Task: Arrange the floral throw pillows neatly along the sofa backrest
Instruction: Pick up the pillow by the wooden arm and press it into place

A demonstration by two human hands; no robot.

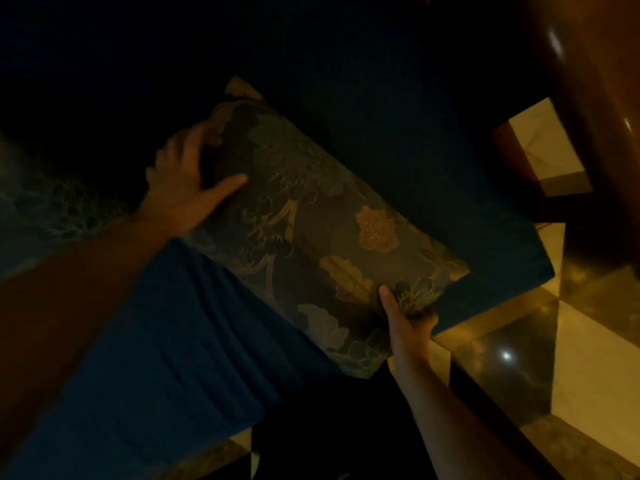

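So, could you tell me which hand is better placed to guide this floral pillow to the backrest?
Probably the left hand: it grips the far end of the floral pillow, deeper over the sofa; the right hand pinches its near edge.

— Where was the pillow (311,220)?
— Over the blue sofa (166,341), slanted, held at both short ends; dark olive with gold and orange flowers
— Another?
— A second pillow (52,206) lay far left, dim

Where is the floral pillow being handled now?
In the head view, the floral pillow slants mid-frame over the blue sofa seat, between the left hand at its far end and the right hand gripping its near edge.
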